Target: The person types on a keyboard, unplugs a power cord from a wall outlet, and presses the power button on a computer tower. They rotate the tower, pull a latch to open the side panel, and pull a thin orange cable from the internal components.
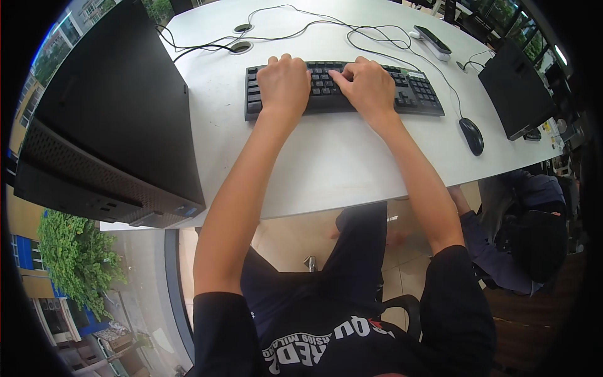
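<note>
A black keyboard (339,104) lies across the white desk in front of me. My left hand (284,83) is closed over its left part, with the fingers curled down near the far edge and the fingertips hidden. Right of the middle, my right hand (369,88) is also closed on the keyboard. Its thumb reaches left over the keys, and the other fingers bend down out of sight by the far edge. A gap of visible keys separates the two hands.
At left stands a large black computer tower (119,107). A black mouse (471,136) lies right of the keyboard, and a phone (432,39) sits farther back. Loose cables (308,24) cross the desk (326,163). Another black case (516,88) and a seated person (521,232) are at right.
</note>
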Demonstrator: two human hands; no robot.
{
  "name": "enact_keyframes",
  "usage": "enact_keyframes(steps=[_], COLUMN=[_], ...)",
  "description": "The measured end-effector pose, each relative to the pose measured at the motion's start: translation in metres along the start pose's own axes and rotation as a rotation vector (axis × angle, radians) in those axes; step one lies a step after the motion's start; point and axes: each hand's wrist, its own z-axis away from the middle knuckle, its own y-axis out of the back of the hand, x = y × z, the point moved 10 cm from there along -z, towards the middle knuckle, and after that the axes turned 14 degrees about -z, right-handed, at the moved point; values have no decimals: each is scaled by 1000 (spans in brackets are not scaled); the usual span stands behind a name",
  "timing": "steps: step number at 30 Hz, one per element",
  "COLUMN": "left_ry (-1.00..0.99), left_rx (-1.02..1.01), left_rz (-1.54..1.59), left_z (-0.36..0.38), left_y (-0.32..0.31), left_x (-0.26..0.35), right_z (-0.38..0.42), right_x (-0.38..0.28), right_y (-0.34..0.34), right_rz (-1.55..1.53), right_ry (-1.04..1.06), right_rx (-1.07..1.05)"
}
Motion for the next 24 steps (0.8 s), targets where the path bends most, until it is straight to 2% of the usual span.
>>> enact_keyframes(steps=[6,9,12,15,18,21,24], left_ry=[36,65,-46,-103,-124,-61,0], left_rx=[-83,-24,9,-49,-78,15,15], left_rz=[26,66,130,52,137,361,649], left_z=[1,6,10,13,16,24,29], left_y=[0,6,7,3,8,17,17], left_x=[-6,-9,-2,5,0,-25,-54], right_z=[-2,4,11,14,14,-3,-5], right_x=[8,-4,-16,-14,-11,39,55], right_y=[-3,0,-6,-6,7,29,45], right_rz=[-3,-72,-62,-50,-142,-340,-691], right_ry=[-85,100,283,305,259,65,-79], right_rx=[-52,35,-28,-87,-65,51,58])
